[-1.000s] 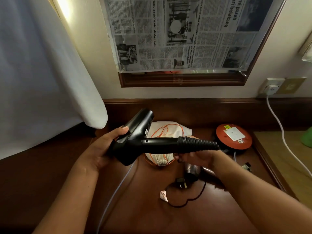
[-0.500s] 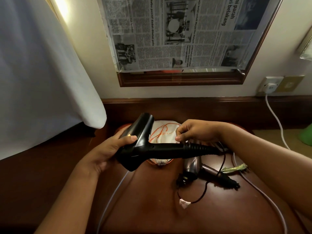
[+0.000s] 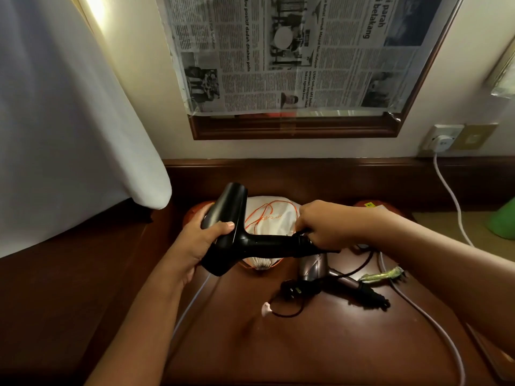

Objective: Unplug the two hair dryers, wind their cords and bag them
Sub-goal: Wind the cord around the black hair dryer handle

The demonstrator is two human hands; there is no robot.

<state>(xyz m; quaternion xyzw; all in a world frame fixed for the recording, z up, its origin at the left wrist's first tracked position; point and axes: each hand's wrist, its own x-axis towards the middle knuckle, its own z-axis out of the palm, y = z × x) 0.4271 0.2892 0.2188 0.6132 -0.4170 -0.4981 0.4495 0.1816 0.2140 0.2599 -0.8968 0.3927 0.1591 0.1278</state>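
Observation:
My left hand (image 3: 199, 242) grips the barrel of a black hair dryer (image 3: 239, 235) held above the brown table (image 3: 278, 344), handle pointing right. At the end of that handle my right hand (image 3: 324, 228) curls round the ribbed cord collar. The dryer's black cord (image 3: 359, 267) runs down to a black plug (image 3: 292, 288) lying loose on the table. A second, bronze-grey hair dryer (image 3: 317, 270) lies on the table under my right wrist. A white drawstring bag (image 3: 267, 218) with orange cord sits behind the black dryer.
A white plug (image 3: 443, 140) sits in the wall socket at right, its white cable (image 3: 451, 196) running down across the table. An orange extension reel (image 3: 370, 204) peeks out behind my right arm. White cloth (image 3: 69, 121) hangs at left. A small white tag (image 3: 266, 309) lies on the table.
My right hand came up from under the handle, passed over it and now grips the cord end. The dryer shifted slightly; the view moved closer.

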